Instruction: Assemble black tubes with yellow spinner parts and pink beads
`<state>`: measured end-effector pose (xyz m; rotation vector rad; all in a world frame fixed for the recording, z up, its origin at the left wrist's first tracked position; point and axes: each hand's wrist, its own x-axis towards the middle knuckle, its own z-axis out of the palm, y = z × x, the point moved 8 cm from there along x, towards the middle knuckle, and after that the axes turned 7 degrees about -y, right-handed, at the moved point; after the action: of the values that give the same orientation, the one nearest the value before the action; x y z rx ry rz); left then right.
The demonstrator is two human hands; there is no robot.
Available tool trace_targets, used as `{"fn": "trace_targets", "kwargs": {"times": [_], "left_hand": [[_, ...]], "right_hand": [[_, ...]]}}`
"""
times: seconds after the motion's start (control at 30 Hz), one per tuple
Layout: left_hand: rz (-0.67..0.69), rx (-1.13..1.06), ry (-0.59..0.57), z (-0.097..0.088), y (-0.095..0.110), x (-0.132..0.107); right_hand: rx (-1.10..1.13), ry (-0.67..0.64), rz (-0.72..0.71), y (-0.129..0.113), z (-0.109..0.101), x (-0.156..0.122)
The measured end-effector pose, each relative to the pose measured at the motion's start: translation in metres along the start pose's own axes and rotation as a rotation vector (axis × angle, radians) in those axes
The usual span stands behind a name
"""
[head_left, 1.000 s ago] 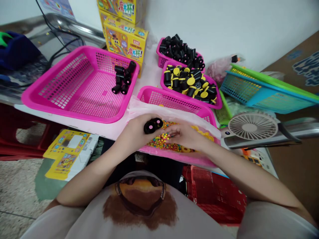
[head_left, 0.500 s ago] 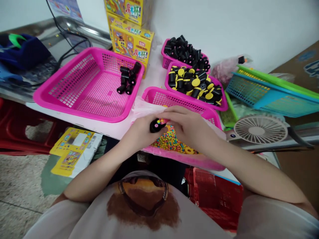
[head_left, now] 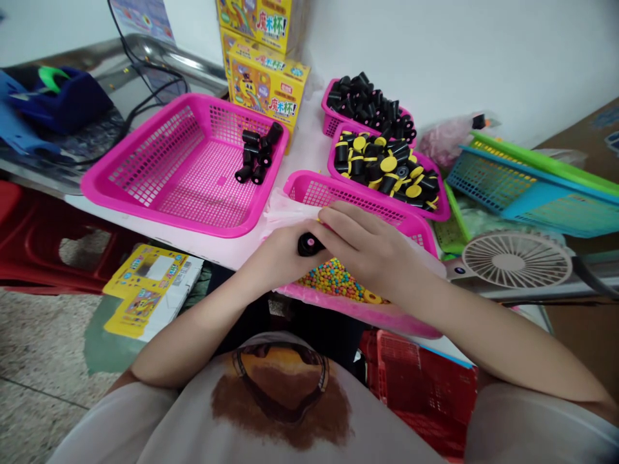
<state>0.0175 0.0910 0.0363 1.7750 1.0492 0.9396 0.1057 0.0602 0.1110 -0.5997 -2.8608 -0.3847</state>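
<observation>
My left hand (head_left: 276,258) is closed around a small black cup (head_left: 308,244) whose round end with a pink dot faces me. Over the cup's far side, my right hand (head_left: 368,243) curls with its fingers bent and pressed together. Its fingertips are hidden, and so is whatever they hold. Both hands are above a pink basket (head_left: 420,233) of small multicoloured candy balls (head_left: 333,278). A yellow ring-shaped piece (head_left: 372,296) lies among the balls.
A large pink basket (head_left: 159,216) at left holds several black cups (head_left: 256,151). Behind my hands stand baskets of yellow-lidded black cups (head_left: 387,164) and plain black cups (head_left: 365,96). Yellow boxes (head_left: 264,87) are stacked at the back. A small fan (head_left: 517,260) sits at right.
My right fingers have closed further over the cup, covering the coloured balls that showed beside it. The whole view has shifted slightly, with the surroundings now further right in the picture.
</observation>
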Motion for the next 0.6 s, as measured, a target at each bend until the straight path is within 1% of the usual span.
{"fn": "trace_targets", "kwargs": {"times": [0.1, 0.17, 0.27, 0.33, 0.43, 0.53, 0.6], "left_hand": [[-0.001, 0.0, -0.004, 0.0, 0.001, -0.001], [0.004, -0.001, -0.009, 0.001, 0.001, -0.001], [0.047, -0.02, -0.014, 0.001, 0.003, -0.001], [0.062, -0.029, -0.025, 0.001, 0.004, -0.001], [0.065, -0.039, -0.035, 0.002, 0.004, -0.001], [0.064, -0.055, -0.038, 0.002, 0.004, -0.001], [0.066, -0.052, -0.029, 0.002, 0.003, -0.002]], "right_hand": [[0.052, -0.077, -0.003, 0.003, -0.002, 0.0], [0.048, -0.099, -0.061, 0.001, -0.003, -0.002], [0.034, -0.069, -0.131, -0.001, -0.002, -0.008], [0.082, -0.033, -0.128, 0.001, -0.001, -0.011], [0.155, -0.011, -0.121, 0.004, -0.003, -0.014], [0.212, -0.052, -0.05, 0.014, -0.01, -0.02], [0.258, -0.126, 0.059, 0.028, -0.012, -0.03]]}}
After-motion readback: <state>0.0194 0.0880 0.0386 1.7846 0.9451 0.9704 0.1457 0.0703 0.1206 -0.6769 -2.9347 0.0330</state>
